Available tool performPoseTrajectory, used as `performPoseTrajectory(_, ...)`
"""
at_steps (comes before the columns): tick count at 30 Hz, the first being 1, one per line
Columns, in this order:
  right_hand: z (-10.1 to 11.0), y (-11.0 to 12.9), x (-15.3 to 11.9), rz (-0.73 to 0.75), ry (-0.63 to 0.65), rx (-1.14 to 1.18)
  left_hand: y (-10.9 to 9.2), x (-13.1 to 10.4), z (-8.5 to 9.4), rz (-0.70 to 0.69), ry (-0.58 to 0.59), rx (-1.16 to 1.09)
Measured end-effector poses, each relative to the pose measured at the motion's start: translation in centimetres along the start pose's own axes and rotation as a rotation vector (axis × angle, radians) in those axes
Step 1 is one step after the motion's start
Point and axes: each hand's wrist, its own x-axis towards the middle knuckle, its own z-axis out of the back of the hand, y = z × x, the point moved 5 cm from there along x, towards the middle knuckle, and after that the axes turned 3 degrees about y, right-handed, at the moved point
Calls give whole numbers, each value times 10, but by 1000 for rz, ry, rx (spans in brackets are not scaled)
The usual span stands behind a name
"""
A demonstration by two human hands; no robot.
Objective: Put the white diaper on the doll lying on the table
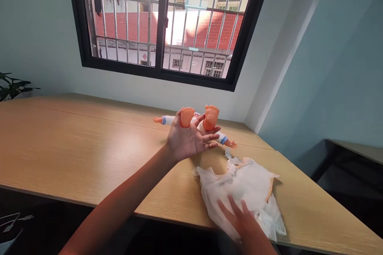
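A baby doll (pixel 212 118) lies on its back on the table, legs raised and both soles facing me. Its arms reach out sideways, in white sleeves with blue cuffs; my hand hides much of its body. My left hand (pixel 190 140) grips the doll by its legs near the feet, with the thumb and index finger round them and the other fingers stretched out. A white disposable diaper (pixel 230 183) is spread, crumpled, on the right front part of the table. On its near side rests my right hand (pixel 242 219), fingers apart.
The wooden table (pixel 74 147) runs along the wall under a barred window (pixel 161 20). Leaves of a plant (pixel 14 87) show at the far left. A white cable (pixel 18 218) is at the lower left, and dark furniture (pixel 347 175) stands on the right.
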Motion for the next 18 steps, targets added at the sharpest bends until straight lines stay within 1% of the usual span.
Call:
performPoseTrajectory(1,2,6,7,-29,88,3,-2,5,-2,-1,1,1)
performPoseTrajectory(2,9,12,13,-58,95,5,-4,9,-4,-1,2,4)
performPoseTrajectory(3,17,18,19,-77,90,16,-5,13,-5,0,2,9)
performPoseTrajectory(6,39,40,36,-68,29,98,-8,21,-7,11,-17,33)
performPoseTrajectory(9,50,66,53,-5,17,172,-9,23,-8,22,-33,47)
performPoseTrajectory(11,53,83,63,136,24,245,-8,23,-8,26,-25,40)
performPoseTrajectory(13,54,96,67,353,41,335,-8,22,-7,30,-17,29)
performPoseTrajectory(14,53,99,67,462,56,371,-9,21,-7,32,-17,25)
performPoseTrajectory(15,51,98,67,553,76,394,-9,21,-7,35,-20,24)
performPoseTrajectory(16,49,94,66,613,95,407,-9,20,-6,37,-23,26)
performPoseTrajectory(18,47,80,67,647,108,413,-10,18,-6,35,-24,33)
